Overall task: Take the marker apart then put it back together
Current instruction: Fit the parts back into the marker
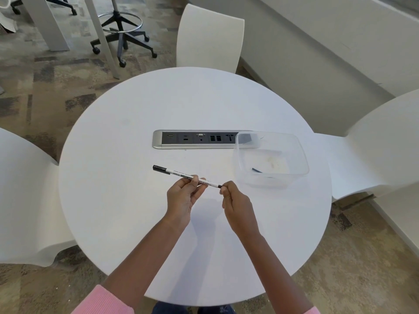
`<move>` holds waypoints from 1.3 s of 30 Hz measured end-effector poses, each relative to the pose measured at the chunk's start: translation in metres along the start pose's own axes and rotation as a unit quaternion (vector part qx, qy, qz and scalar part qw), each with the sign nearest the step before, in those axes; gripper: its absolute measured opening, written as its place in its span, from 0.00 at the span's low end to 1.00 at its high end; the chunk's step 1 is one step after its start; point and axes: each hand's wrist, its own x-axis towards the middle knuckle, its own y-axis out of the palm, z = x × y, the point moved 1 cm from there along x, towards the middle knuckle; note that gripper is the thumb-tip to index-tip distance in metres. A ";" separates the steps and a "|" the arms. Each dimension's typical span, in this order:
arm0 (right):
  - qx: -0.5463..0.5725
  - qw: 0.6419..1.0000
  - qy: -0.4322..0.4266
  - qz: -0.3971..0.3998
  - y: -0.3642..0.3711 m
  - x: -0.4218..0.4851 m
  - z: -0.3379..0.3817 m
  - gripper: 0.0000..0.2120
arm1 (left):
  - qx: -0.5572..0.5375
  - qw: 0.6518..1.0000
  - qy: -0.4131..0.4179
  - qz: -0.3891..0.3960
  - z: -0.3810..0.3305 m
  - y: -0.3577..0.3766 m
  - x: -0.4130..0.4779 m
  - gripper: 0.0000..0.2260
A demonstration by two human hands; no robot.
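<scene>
Big round white table (127, 177) takes up most of the view, with white chairs (209, 37) tucked around it. A silver and black power/port strip (199, 139) is sunk into the tabletop on the far side, and a clear plastic tub (272, 158) sits right of center, overlapping the strip's right end, with a small dark bit lying inside. Both arms come in from the near edge, pink sleeves (102, 302) pushed up. The left hand (181, 198) is curled around the middle of the marker (181, 175), which is held up over the table near center: skinny white barrel with black printed lettering, black cap on the far-left end. The right hand (235, 207) has its fingertips pinched closed on the little black piece at the marker's right end.
</scene>
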 end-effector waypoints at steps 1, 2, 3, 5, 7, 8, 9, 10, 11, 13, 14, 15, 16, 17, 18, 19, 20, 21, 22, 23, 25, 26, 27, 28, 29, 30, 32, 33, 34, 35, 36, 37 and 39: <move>-0.001 1.000 -0.003 0.001 -0.001 0.001 0.001 0.10 | 0.001 1.000 0.000 0.002 0.001 0.000 0.000 0.05; 0.003 1.000 0.000 0.005 -0.001 0.002 0.001 0.11 | 0.003 1.000 0.001 0.004 0.001 0.001 -0.001 0.05; 0.011 1.000 0.008 0.009 -0.002 0.003 0.001 0.13 | 0.004 1.000 0.003 0.004 0.002 0.001 -0.002 0.05; 0.038 0.999 0.033 0.014 -0.002 0.005 0.002 0.16 | 0.006 1.000 0.005 0.001 0.003 0.003 -0.002 0.05; 0.071 0.996 0.060 0.017 -0.001 0.007 0.002 0.17 | 0.010 1.000 0.008 -0.001 0.003 0.004 -0.002 0.06; 0.088 0.993 0.074 0.019 0.000 0.008 0.002 0.18 | 0.013 1.000 0.010 -0.002 0.003 0.004 -0.002 0.06; 0.104 0.990 0.088 0.022 0.001 0.009 0.002 0.18 | 0.018 1.000 0.012 -0.002 0.003 0.004 -0.001 0.06; 0.121 0.987 0.102 0.026 0.001 0.009 0.002 0.19 | 0.022 1.000 0.014 0.000 0.004 0.004 -0.001 0.06; 0.140 0.983 0.116 0.031 0.001 0.010 0.001 0.19 | 0.026 1.000 0.016 0.002 0.004 0.004 -0.002 0.06; 0.181 0.972 0.145 0.044 0.000 0.011 0.000 0.18 | 0.029 0.999 0.019 0.004 0.005 0.004 -0.002 0.05; 0.204 0.965 0.160 0.051 0.000 0.011 0.000 0.18 | 0.029 0.999 0.019 0.004 0.006 0.004 -0.001 0.05; 0.227 0.957 0.173 0.058 -0.001 0.011 0.001 0.18 | 0.029 0.999 0.019 0.004 0.006 0.004 -0.002 0.05; 0.247 0.949 0.183 0.064 -0.002 0.012 0.001 0.19 | 0.028 0.999 0.019 0.003 0.006 0.005 -0.002 0.05; 0.263 0.942 0.194 0.072 -0.002 0.012 0.001 0.19 | 0.028 0.999 0.020 0.002 0.006 0.005 -0.001 0.06; 0.277 0.935 0.207 0.081 -0.003 0.013 0.001 0.20 | 0.029 0.999 0.020 0.002 0.007 0.005 -0.001 0.06; 0.291 0.925 0.226 0.094 -0.004 0.014 0.002 0.20 | 0.031 0.999 0.020 0.002 0.006 0.004 -0.001 0.06; 0.309 0.912 0.248 0.112 -0.004 0.014 0.002 0.19 | 0.035 0.999 0.021 0.003 0.006 0.004 -0.001 0.06; 0.332 0.894 0.270 0.133 -0.005 0.015 0.001 0.19 | 0.039 0.999 0.023 0.007 0.006 0.004 -0.001 0.06; 0.365 0.872 0.289 0.152 -0.006 0.015 0.001 0.20 | 0.041 0.999 0.024 0.010 0.005 0.005 -0.001 0.07; 0.403 0.847 0.306 0.164 -0.007 0.015 0.003 0.20 | 0.042 0.999 0.025 0.012 0.005 0.005 -0.001 0.07; 0.463 0.804 0.329 0.174 -0.011 0.016 0.006 0.21 | 0.036 0.999 0.023 0.012 0.004 0.007 -0.001 0.07; 0.474 0.796 0.333 0.175 -0.013 0.017 0.007 0.21 | 0.031 0.999 0.020 0.012 0.004 0.008 -0.002 0.06; 0.469 0.800 0.333 0.171 -0.015 0.017 0.008 0.21 | 0.024 0.999 0.019 0.012 0.003 0.008 -0.002 0.06; 0.440 0.823 0.322 0.160 -0.016 0.017 0.009 0.21 | 0.017 1.000 0.018 0.010 0.003 0.009 -0.002 0.06; 0.386 0.862 0.297 0.140 -0.016 0.016 0.008 0.21 | 0.012 1.000 0.018 0.008 0.003 0.009 -0.002 0.06; 0.316 0.906 0.258 0.115 -0.015 0.014 0.008 0.21 | 0.010 1.000 0.017 0.006 0.003 0.010 -0.001 0.06; 0.200 0.963 0.174 0.059 -0.013 0.011 0.006 0.18 | 0.010 1.000 0.015 0.003 0.002 0.011 -0.001 0.06; 0.167 0.975 0.138 0.042 -0.012 0.009 0.005 0.15 | 0.008 1.000 0.015 0.002 0.002 0.011 0.000 0.06; 0.141 0.984 0.107 0.035 -0.011 0.007 0.005 0.12 | 0.007 1.000 0.016 0.002 0.001 0.011 0.000 0.06; 0.117 0.989 0.080 0.030 -0.011 0.006 0.004 0.10 | 0.006 1.000 0.016 0.004 0.000 0.011 0.001 0.06; 0.089 0.994 0.057 0.025 -0.011 0.005 0.003 0.09 | 0.006 1.000 0.017 0.006 0.000 0.011 0.001 0.06; 0.060 0.997 0.039 0.019 -0.011 0.004 0.002 0.09 | 0.006 1.000 0.017 0.007 -0.001 0.011 0.001 0.06; 0.027 0.999 0.018 0.006 -0.011 0.006 0.002 0.09 | 0.009 1.000 0.019 0.005 0.000 0.011 0.001 0.06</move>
